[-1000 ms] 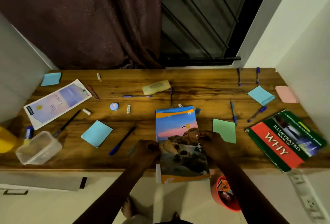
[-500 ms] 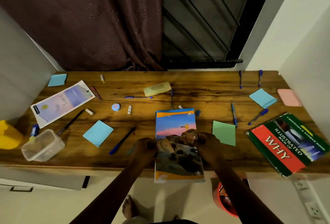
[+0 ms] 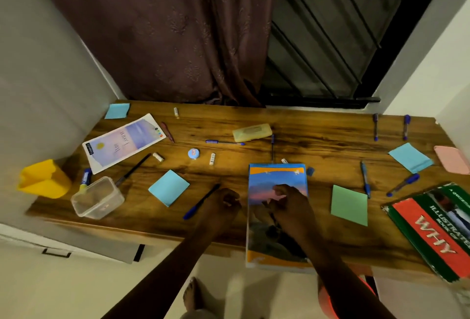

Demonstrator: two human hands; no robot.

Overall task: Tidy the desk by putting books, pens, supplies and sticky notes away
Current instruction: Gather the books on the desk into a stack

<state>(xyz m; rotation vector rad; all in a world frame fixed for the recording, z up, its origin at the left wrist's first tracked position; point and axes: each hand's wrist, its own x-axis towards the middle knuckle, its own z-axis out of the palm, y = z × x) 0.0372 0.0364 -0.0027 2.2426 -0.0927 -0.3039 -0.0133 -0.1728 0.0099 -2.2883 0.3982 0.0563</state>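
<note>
1. While the blue-and-orange landscape-cover paperback book [image 3: 277, 173] lies flat on the brown wooden desk [image 3: 318, 140], its near end overhangs the desk's edge.
2. Right hand [image 3: 290, 207] sits on the book's cover with bent fingers; can't tell if they're pinching anything.
3. Left hand [image 3: 223, 201] is just left of the book, balled into an empty-looking fist.

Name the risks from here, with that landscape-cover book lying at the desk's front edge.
1. The landscape-cover book overhangs the front edge of the desk under the right hand; it may tip to the floor.
2. The left hand is close to a blue pen and could knock it off.
</note>
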